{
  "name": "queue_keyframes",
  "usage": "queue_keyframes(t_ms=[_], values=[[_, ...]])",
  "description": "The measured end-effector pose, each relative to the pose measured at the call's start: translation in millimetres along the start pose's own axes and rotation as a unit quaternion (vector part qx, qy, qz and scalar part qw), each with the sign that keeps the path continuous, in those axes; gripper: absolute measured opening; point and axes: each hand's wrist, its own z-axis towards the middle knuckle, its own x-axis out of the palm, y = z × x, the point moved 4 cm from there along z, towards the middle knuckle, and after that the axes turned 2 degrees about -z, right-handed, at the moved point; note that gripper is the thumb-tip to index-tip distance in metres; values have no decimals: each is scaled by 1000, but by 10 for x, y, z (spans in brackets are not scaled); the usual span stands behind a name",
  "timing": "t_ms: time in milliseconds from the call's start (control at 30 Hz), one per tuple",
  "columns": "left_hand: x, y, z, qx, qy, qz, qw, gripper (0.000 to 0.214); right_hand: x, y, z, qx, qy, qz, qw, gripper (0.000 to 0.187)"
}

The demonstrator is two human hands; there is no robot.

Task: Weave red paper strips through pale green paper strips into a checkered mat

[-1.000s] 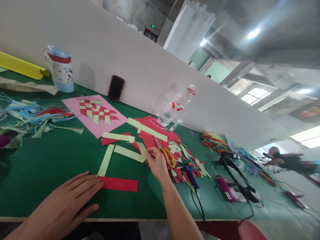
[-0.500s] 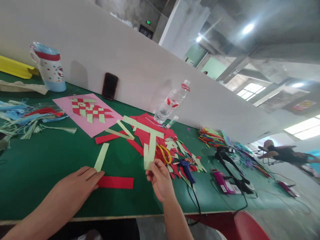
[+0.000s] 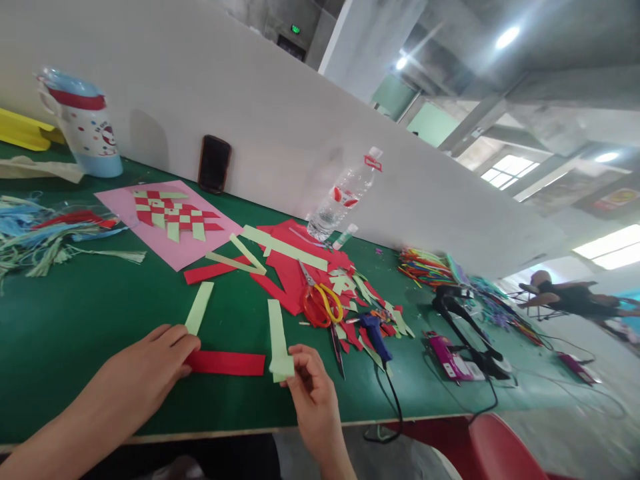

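Observation:
My left hand [image 3: 150, 367] is closed at the crossing of a pale green paper strip [image 3: 201, 307] and a red paper strip [image 3: 227, 363], its fingertips over their ends. The green strip points away from me; the red one lies out to the right. Pinched in my right hand [image 3: 315, 387] is a second pale green paper strip [image 3: 277, 330], bent or folded near its lower end. Further back, red and pale green strips woven in a checkered pattern [image 3: 173, 213] lie on a pink sheet [image 3: 175, 253].
Scissors [image 3: 327, 303] lie on red and green scraps [image 3: 287, 250], beside a blue glue gun [image 3: 376, 337] with a cord. A water bottle [image 3: 343, 200], glue stick [image 3: 345, 237], phone [image 3: 215, 164] and flask [image 3: 87, 127] stand along the wall. Tassels [image 3: 55, 233] are at left.
My right hand has moved left and nearer with its green strip, away from the scissors, which now show fully. My left hand remains on the two strips.

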Motion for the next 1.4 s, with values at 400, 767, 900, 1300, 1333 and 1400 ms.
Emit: queue_keyframes(t_ms=[400,767,900,1300,1333,1400], values=[[-103,-102,-5,-15,5,1,1000,31,36,-71,-39,58,-29,86,994,37],[-55,-51,-24,-17,-19,7,1000,28,223,102,-252,-32,17,44,998,16],[-34,-51,-37,-13,-34,-8,999,24,353,23,-352,-65,54,-5,996,11],[-6,17,-103,-13,-57,-57,997,23,413,261,-345,-163,147,-91,971,25],[-10,13,-104,-11,-59,-57,997,23,432,276,-339,-169,150,-91,970,26],[-20,7,-106,-9,-65,-57,996,23,459,290,-331,-175,150,-90,969,27]])
